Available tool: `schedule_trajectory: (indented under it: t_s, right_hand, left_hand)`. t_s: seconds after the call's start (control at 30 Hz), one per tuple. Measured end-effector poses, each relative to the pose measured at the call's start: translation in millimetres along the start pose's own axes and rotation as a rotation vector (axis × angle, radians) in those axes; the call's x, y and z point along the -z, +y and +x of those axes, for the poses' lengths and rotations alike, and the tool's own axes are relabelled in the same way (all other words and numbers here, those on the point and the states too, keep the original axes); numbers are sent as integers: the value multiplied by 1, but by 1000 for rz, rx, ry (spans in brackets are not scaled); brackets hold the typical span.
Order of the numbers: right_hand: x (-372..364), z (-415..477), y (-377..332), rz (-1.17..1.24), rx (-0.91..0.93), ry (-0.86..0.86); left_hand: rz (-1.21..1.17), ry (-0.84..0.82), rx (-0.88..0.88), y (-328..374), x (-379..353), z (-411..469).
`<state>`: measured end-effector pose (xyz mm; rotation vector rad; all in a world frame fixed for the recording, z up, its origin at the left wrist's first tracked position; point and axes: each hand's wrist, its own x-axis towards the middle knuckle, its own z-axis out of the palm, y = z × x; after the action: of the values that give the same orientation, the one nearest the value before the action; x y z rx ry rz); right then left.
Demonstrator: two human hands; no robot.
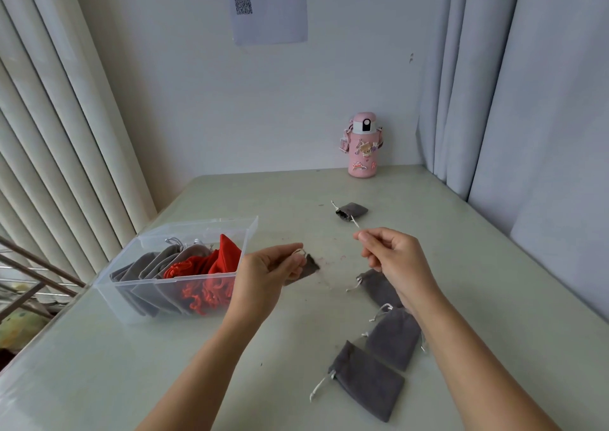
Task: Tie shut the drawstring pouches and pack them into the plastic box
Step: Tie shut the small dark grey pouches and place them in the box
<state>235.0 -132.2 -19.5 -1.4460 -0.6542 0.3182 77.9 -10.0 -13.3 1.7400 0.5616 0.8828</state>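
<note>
Nearest pouch [365,381] flat; left hand [268,270] pinches held pouch [308,267] near box [197,224]; right hand [392,257] pinches cord [355,223]

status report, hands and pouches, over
Left hand pinches grey pouch by its cord loop. Right hand pinched, contents unclear. Plastic box part filled; four loose pouches on table. Nothing between hands and box.

There are five grey pouches [352,210] [308,268] [379,287] [393,340] [367,383] outside one plastic box [211,229], one pink bottle [362,149], one paper sheet [268,5] and two hands [268,274] [393,259]
</note>
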Motion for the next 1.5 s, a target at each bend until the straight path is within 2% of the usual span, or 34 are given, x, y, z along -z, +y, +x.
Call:
schedule_trajectory:
  t_s: [0.17, 0.27, 0.4, 0.57, 0.73, 0.9, 1.07, 1.27, 1.4, 1.5]
  right_hand:
    - [2, 0, 1, 40, -55, -29]
    - [0, -3, 0, -1, -137, -155]
    - [-3, -9, -2, -200, -176, -402]
    - [-10, -13, 3, -335, -225, -518]
    - [-21, -20, 5, -300, -243, -581]
    - [-20, -22, 3, -212, -186, -636]
    - [-21, -22, 1, -163, -260, -645]
    - [-27, -24, 5, -151, -191, -645]
    - [-15, -15, 1, 57, -225, -533]
    - [-3, -6, -4, 317, -279, -406]
  left_hand:
    - [10, 1, 27, -3, 1, -1]
    - [-74, 6, 71, -3, 1, -1]
    - [-201, -2, 106, 1, 1, -1]
    - [-324, -18, 126, 6, 2, -3]
    - [-391, -29, 136, 11, 4, -5]
    - [-399, -24, 131, 13, 5, -5]
    - [-417, -21, 131, 14, 7, -5]
    - [-481, -32, 134, 17, 8, -5]
    - [-500, -20, 116, 19, 16, 0]
    - [-270, -21, 63, 19, 25, 3]
